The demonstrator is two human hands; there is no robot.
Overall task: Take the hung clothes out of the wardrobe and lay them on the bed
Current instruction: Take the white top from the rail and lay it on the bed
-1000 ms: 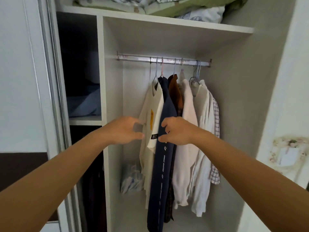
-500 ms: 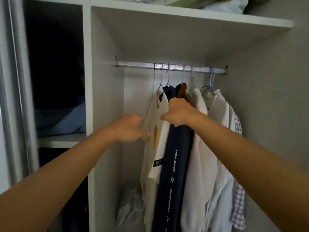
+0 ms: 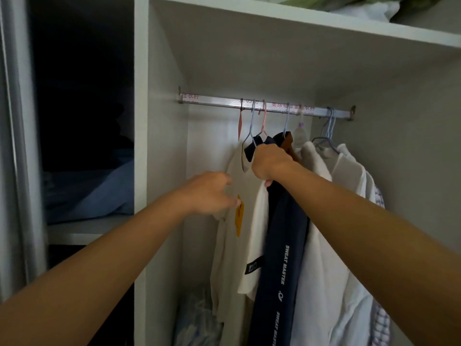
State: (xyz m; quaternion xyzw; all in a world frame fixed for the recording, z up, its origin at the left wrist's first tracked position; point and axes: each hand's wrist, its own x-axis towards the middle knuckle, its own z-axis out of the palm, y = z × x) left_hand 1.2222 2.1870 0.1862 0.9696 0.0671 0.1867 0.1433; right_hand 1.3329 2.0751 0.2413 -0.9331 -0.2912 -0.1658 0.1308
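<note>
Several garments hang from a metal rail (image 3: 212, 102) in the open wardrobe: a cream T-shirt (image 3: 232, 245) with a yellow patch, a navy garment (image 3: 284, 245) printed "SWEAT MASTER", a brown one (image 3: 287, 143), white shirts (image 3: 331, 221) and a checked shirt (image 3: 381, 320). My right hand (image 3: 270, 162) grips the top of the navy garment just below its hanger. My left hand (image 3: 212, 193) touches the cream T-shirt's shoulder, fingers loosely curled; whether it pinches the cloth is hidden.
A white partition (image 3: 159, 171) stands left of the clothes, with a dark shelf holding folded blue fabric (image 3: 99, 193) beyond it. Bedding (image 3: 361, 6) lies on the top shelf. A plastic bag (image 3: 197, 320) sits on the wardrobe floor. The bed is out of view.
The view has moved closer to the wardrobe. My right hand climbed from the garments' middle to the navy garment's shoulder and closed on it. My left hand reached the cream T-shirt.
</note>
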